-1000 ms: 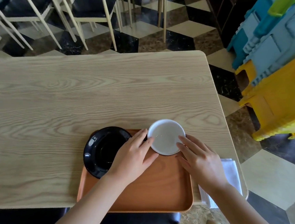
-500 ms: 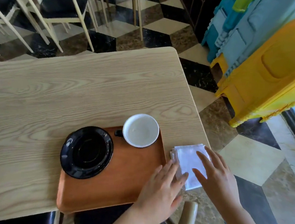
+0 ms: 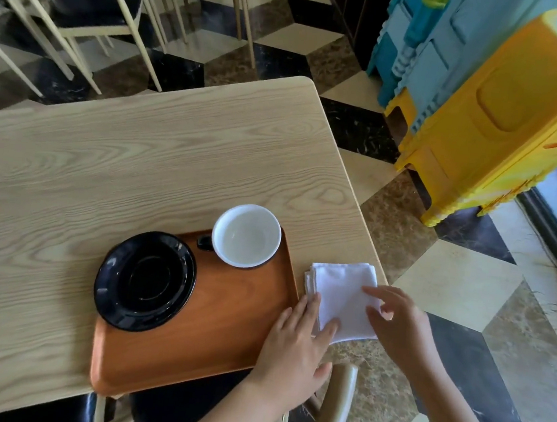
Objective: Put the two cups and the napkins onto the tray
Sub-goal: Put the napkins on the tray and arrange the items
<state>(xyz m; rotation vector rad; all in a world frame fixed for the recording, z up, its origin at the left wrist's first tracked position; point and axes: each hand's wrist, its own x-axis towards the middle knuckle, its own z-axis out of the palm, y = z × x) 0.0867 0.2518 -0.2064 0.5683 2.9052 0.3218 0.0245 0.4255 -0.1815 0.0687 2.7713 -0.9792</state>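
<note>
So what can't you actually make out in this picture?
- Napkins, head view: how many are stacked; both hands cover the near part.
- Tray: its near right corner, under the left hand.
- Whether the right hand is gripping or only touching the napkins.

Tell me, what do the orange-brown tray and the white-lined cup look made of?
The orange-brown rectangular tray looks like wood or a wood-look laminate: faint grain, smooth matte finish. The white-lined cup with black handle looks like glazed ceramic: glossy, with a soft sheen inside. Neither is certain from sight alone.

Both hands have left the white cup [image 3: 246,235] for the napkins [image 3: 340,297].
</note>
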